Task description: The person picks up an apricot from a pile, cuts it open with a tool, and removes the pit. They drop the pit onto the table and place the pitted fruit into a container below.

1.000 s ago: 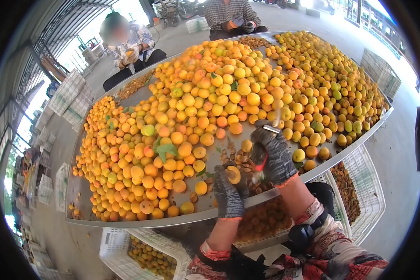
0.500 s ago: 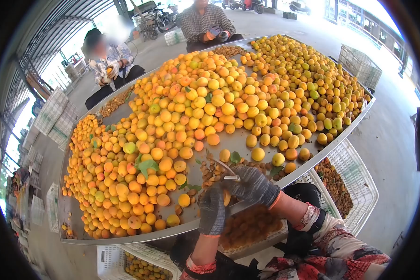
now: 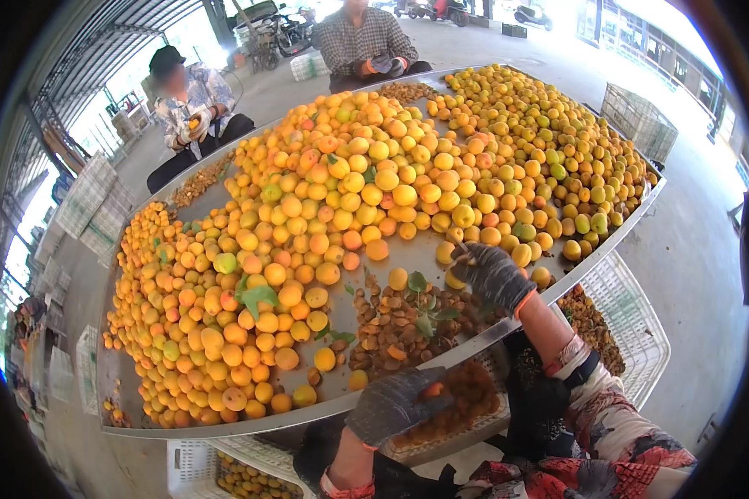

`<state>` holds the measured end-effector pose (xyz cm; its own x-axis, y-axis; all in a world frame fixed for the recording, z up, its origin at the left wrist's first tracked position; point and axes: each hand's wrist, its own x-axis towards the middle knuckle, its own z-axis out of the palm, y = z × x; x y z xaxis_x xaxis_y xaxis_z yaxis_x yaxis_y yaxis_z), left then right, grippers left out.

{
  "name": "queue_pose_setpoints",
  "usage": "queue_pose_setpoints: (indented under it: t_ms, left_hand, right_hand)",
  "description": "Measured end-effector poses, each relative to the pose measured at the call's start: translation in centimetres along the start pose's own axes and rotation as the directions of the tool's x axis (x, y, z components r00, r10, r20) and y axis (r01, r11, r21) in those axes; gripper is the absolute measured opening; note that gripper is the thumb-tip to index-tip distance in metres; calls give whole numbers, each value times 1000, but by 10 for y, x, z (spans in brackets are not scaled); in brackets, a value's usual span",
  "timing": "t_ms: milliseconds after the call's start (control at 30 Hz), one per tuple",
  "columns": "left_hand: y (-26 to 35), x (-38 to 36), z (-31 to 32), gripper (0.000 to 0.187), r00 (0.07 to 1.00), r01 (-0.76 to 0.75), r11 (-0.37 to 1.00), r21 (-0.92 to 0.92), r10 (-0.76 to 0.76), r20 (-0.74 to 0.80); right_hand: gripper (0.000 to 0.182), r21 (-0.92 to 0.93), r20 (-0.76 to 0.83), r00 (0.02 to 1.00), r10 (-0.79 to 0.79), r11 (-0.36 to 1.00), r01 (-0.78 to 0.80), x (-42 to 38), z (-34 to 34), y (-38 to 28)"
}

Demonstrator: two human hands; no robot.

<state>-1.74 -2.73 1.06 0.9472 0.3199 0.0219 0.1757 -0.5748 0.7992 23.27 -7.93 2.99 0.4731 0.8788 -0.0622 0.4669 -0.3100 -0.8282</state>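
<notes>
My left hand (image 3: pixel 395 405), in a grey knit glove, is held over the front edge of the metal table (image 3: pixel 341 405). Its fingers are closed on an orange-red apricot piece (image 3: pixel 433 389), above a crate of apricot pieces (image 3: pixel 453 401). My right hand (image 3: pixel 495 276), gloved alike, reaches over the table with curled fingers at a yellow apricot (image 3: pixel 447 252). A thin knife-like tool (image 3: pixel 466 256) shows at those fingertips, mostly hidden. Below that hand lies a heap of brown apricot stones (image 3: pixel 387 320) with green leaves (image 3: pixel 427 316).
A large pile of apricots (image 3: pixel 333 183) covers much of the table. White crates stand below its edge, at right (image 3: pixel 632 308) and left (image 3: pixel 193 466). Two people sit across the table, one in a checked shirt (image 3: pixel 362 41), one in a patterned shirt (image 3: pixel 191 104).
My hands, together over the table edge before, have parted. The right has moved forward and right to the apricots; the left has gone down slightly with the apricot piece.
</notes>
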Motion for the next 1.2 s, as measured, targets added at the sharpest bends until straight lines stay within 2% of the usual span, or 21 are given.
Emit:
queue_pose_setpoints:
  t_ms: [33,100,233,300,400,567,633,667,733,767,800,833,867,900,933,967,1000,1067,1100,1167,1200]
  left_hand:
    - [-1,2,0,42,998,-45,995,94,40,56]
    - [1,5,-2,44,991,-96,978,184,76,113]
    - [7,7,-4,48,986,-25,992,122,4,168]
    - [5,8,-4,49,981,2,994,109,-23,193]
    - [4,7,-4,51,984,5,999,53,-14,179]
    - [18,9,-10,49,979,159,981,-112,-142,146]
    - [12,9,-7,46,993,88,990,-109,-79,86]
    - [10,9,-5,43,999,18,994,-104,-15,28]
    - [12,9,-7,42,1000,16,996,-89,-14,17]
    - [13,9,-7,40,1000,13,997,-73,-12,6]
    - [11,9,-6,40,1000,11,997,-74,-11,2]
    - [7,9,-3,40,999,-14,994,-108,8,-49]
    - [2,9,0,40,995,-41,989,-140,27,-96]
    - [-3,12,5,40,995,-41,990,-138,28,-98]
    - [-8,15,10,38,982,-54,919,-391,-22,-189]
    - [-10,16,13,37,960,-87,786,-613,-98,-262]
    - [-7,15,9,37,959,-82,788,-610,-105,-264]
    - [3,21,-4,35,908,93,550,-830,-388,-156]
    - [5,24,-6,35,904,94,552,-828,-396,-161]
    - [7,28,-3,34,872,30,367,-930,-464,-156]
    - [1,28,1,34,866,27,370,-929,-472,-163]
  right_hand:
    - [24,-3,-1,1000,0,1000,0,7,-10,-4]
    - [24,80,-30,920,391,918,-388,15,-23,-6]
    - [29,59,26,922,386,920,-387,26,-19,17]
    - [40,-356,13,997,78,932,-68,27,-11,25]
    - [52,-517,81,991,103,854,-47,21,-7,14]
    - [56,-585,151,986,69,811,32,33,2,42]
    - [58,-535,110,986,-123,829,163,37,6,55]
    - [58,-536,112,986,-126,828,167,35,4,47]
    - [54,-329,112,993,-39,941,74,22,-5,21]
    - [54,-331,111,993,-40,941,75,18,-8,16]
    - [51,-43,164,985,54,998,-48,17,-11,12]
    - [49,239,243,962,128,953,-187,16,-12,10]
    - [49,239,243,962,127,953,-187,12,-12,12]
    - [47,445,244,969,-40,892,-75,7,-10,15]
    - [46,631,211,956,-206,775,28,3,-8,17]
    - [45,703,238,961,-145,708,-68,-4,-6,3]
    - [45,707,244,959,-148,704,-71,-10,-7,-5]
    - [43,723,411,895,-173,660,-205,-15,-7,-13]
    - [43,734,244,863,-442,666,134,-9,9,3]
    - [44,703,233,829,-508,678,217,-10,21,0]
    - [44,662,218,796,-564,685,304,-10,24,-9]
